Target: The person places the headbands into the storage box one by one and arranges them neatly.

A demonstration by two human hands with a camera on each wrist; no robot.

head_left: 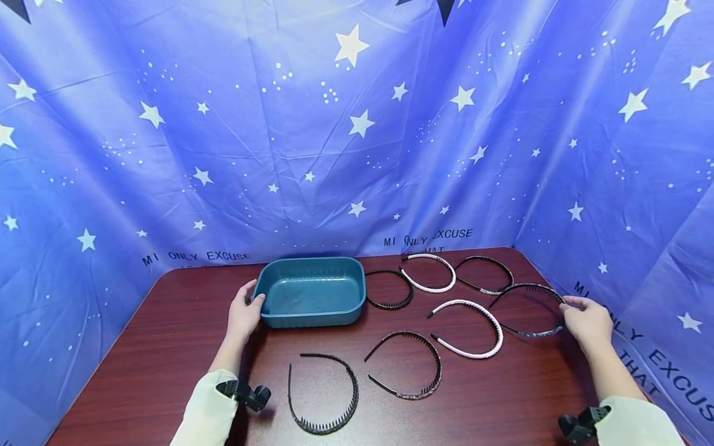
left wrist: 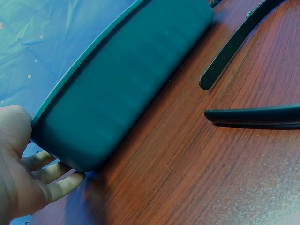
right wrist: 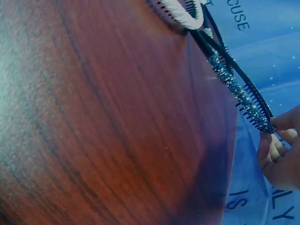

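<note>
The right wrist view cuts off most of the right hand (right wrist: 281,154) — only its fingers (right wrist: 284,123) show, pinching the curved end of the black toothed plastic headband with glittering studs (head_left: 530,310). This headband lies flat at the right of the frame on the dark red wooden counter (head_left: 167,347), its open ends pointing left. The left hand (head_left: 244,313) — fingers curled — grips the rim of the teal rectangular plastic tray (head_left: 312,291) at centre.
</note>
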